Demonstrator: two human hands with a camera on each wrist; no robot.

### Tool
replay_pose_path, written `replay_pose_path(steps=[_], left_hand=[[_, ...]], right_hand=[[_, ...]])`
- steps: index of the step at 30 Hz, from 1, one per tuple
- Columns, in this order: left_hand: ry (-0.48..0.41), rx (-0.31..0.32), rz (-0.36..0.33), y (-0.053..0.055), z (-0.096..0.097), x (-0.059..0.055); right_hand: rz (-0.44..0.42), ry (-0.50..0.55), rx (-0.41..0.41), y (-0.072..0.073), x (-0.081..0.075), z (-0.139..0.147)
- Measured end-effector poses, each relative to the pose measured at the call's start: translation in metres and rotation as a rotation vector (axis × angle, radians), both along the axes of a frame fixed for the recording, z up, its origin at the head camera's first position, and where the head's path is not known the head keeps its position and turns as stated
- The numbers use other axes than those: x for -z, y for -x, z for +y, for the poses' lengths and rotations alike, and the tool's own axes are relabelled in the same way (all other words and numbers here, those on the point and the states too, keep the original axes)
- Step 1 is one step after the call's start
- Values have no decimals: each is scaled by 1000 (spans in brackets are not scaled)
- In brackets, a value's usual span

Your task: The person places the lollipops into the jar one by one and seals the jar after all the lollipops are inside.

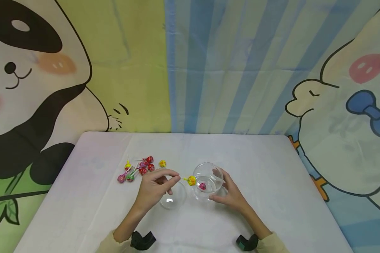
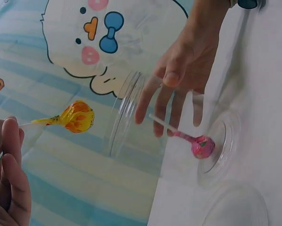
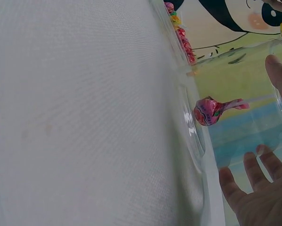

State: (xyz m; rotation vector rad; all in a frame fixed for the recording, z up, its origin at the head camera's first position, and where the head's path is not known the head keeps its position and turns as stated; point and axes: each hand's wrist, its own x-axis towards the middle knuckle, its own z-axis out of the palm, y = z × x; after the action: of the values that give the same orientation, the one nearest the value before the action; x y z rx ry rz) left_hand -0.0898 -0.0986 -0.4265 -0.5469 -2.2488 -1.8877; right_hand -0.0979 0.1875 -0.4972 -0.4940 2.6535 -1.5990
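My left hand pinches the thin white stick of a yellow lollipop, its wrapped head pointing right at the mouth of a clear jar. In the left wrist view, the yellow lollipop is just outside the rim, apart from it. My right hand holds the upright jar from the right, thumb on the near side and fingers round the far side. Inside, a pink lollipop lies head down at the bottom, its stick leaning up. A clear round lid lies left of the jar, below my left hand.
Several wrapped lollipops, red, pink, green and yellow, lie in a loose group on the white table, beyond my left hand. One yellow lollipop sits slightly apart to their right. A printed cartoon curtain hangs behind the table.
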Motion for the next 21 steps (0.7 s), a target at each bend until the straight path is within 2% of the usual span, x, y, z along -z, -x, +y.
replay_pose_path(steps=[3, 6, 10, 14, 17, 21], left_hand=[[36, 23, -1, 3, 15, 1], [84, 35, 24, 8, 26, 5], [146, 54, 71, 15, 38, 13], [245, 54, 109, 20, 46, 21], [340, 25, 137, 23, 51, 22], [445, 2, 157, 28, 56, 17]], right_hand=[[-12, -20, -3, -3, -14, -3], [-9, -26, -13, -3, -15, -3], [9, -15, -14, 2, 4, 2], [31, -5, -13, 4, 22, 7], [41, -1, -19, 4, 26, 8], [40, -2, -14, 6, 25, 9]])
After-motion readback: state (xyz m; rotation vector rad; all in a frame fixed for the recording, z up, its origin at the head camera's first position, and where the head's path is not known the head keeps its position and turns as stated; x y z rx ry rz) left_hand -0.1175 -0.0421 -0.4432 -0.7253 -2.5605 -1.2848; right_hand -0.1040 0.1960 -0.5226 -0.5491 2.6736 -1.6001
